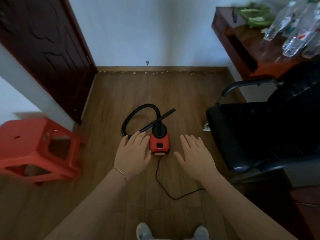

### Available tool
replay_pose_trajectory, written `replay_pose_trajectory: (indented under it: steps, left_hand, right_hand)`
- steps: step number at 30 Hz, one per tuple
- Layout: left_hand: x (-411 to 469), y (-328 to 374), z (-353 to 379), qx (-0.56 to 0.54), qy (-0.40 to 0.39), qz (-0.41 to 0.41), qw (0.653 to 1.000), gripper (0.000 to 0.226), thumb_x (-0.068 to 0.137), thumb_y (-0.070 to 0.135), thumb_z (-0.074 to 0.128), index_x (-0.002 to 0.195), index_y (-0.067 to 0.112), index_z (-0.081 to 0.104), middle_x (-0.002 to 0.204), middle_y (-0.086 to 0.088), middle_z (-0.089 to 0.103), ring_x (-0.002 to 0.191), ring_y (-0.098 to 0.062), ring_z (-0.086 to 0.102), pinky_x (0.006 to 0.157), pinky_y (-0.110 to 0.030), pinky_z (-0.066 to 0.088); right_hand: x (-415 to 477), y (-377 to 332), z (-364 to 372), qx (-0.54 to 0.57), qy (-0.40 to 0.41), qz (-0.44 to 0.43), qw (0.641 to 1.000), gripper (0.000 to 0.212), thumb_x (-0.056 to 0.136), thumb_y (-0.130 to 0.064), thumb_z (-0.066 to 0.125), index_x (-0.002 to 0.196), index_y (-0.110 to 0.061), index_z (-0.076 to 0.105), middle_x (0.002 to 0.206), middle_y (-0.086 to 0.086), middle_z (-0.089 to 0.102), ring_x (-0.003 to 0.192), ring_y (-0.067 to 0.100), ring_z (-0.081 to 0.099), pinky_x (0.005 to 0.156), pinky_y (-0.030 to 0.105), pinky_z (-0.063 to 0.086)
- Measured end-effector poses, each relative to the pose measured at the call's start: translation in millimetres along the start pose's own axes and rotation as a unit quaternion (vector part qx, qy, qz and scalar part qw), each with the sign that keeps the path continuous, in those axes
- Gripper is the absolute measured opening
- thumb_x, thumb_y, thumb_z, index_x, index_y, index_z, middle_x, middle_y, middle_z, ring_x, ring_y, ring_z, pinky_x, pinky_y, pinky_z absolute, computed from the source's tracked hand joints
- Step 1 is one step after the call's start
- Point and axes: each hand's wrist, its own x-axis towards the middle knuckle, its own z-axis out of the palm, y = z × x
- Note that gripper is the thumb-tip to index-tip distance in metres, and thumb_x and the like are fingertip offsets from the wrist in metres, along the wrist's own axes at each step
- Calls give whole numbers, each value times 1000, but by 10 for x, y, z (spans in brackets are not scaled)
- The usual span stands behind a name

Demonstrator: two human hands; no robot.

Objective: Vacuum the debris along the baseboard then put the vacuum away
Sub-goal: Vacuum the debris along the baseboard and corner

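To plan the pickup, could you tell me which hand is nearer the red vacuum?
Left: left hand is beside the red vacuum; right hand lies apart on its other side.

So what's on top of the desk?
Clear bottles and green leaves lie on the desk, all blurred. The bottles hide the desktop beneath them, and the picture's edge cuts off the rest.
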Motion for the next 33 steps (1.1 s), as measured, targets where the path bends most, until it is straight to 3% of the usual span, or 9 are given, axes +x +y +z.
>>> replay_pose_trajectory:
  steps: [5, 16, 23, 27, 29, 33]
  left_hand:
    - [22, -573, 17, -10, 3, -22, 1000, 44, 81, 35, 63, 119, 13, 63, 124, -4, 64, 121, -20, 57, 98, -47, 44]
    - [826, -1350, 241, -28, -35, -16, 999, 50, 82, 40, 37, 115, 16, 66, 120, -1, 66, 115, -17, 60, 94, -46, 48]
    - [1778, -1972, 578, -43, -100, 11, 994, 49, 80, 39, 36, 111, 17, 68, 115, -1, 69, 111, -16, 63, 91, -45, 51]
    - [2345, -2200, 838, -37, -115, 40, 992, 49, 80, 37, 36, 109, 15, 69, 113, -2, 69, 110, -18, 64, 89, -45, 52]
    - [2624, -2269, 1009, -38, -124, 54, 990, 50, 80, 37, 35, 110, 15, 69, 114, -1, 69, 111, -18, 63, 90, -45, 51]
    - [3125, -2313, 1457, -45, -136, 92, 985, 48, 81, 36, 37, 112, 17, 67, 115, 0, 68, 111, -17, 62, 92, -43, 49]
  right_hand:
    - [354, -448, 118, -17, -24, -16, 999, 67, 99, -50, 30, 152, -13, 16, 158, 7, 24, 146, 22, 18, 119, 36, 6]
    - [1574, -735, 467, -28, -64, -11, 997, 66, 100, -50, 27, 153, -13, 13, 159, 7, 22, 147, 22, 17, 119, 35, 4]
    - [2691, -671, 712, -26, -103, 31, 994, 66, 100, -49, 24, 153, -12, 12, 159, 8, 20, 147, 23, 16, 120, 37, 4]
    - [3176, -586, 815, -37, -117, 48, 991, 69, 97, -52, 9, 153, -11, 10, 160, 10, 19, 147, 24, 15, 120, 38, 5]
    - [3377, -542, 906, -33, -125, 61, 990, 66, 100, -49, 15, 153, -11, 10, 160, 10, 18, 148, 24, 15, 120, 38, 5]
    - [3738, -441, 1190, -9, -100, 86, 991, 69, 97, -52, 9, 153, -12, 11, 160, 9, 19, 147, 24, 16, 120, 38, 5]
